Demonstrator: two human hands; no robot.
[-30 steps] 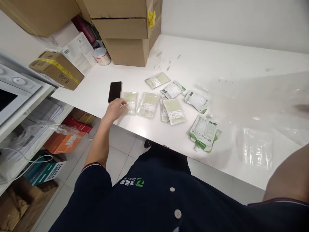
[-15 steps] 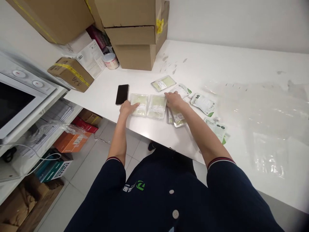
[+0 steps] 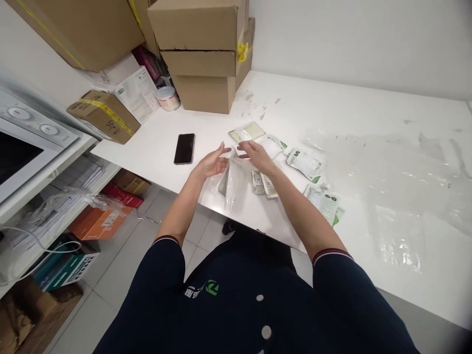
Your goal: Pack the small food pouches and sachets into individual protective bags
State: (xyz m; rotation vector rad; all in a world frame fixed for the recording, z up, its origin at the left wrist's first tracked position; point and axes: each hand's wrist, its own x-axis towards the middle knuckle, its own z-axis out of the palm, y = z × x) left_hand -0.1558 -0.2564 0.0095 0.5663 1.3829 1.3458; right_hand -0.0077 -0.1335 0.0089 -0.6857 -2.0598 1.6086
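Note:
Between my hands a clear plastic bag (image 3: 236, 187) with flat pale-green packets inside is folded up, its right half tilted above the left. My right hand (image 3: 257, 156) has its fingertips closed at the far upper edge of the bag. To the left, my left hand (image 3: 214, 163) is at the bag's side with its fingers apart and palm turned toward it. Two silver-edged packets (image 3: 263, 184) lie under my right forearm. A green-and-clear packet (image 3: 248, 132) and a white pouch with a green corner (image 3: 273, 146) lie beyond my right hand.
More white pouches (image 3: 305, 164) lie to the right, beside large clear plastic sheets (image 3: 398, 172). A black phone (image 3: 184, 148) is on the table left of my hands. Cardboard boxes (image 3: 204, 91) and a tin (image 3: 168, 99) stand at the back left. A microwave (image 3: 22, 142) sits on the shelf.
The bagged packets lay flat side by side; now they are folded up. My left hand has moved right and my right hand slightly left, bringing them close together.

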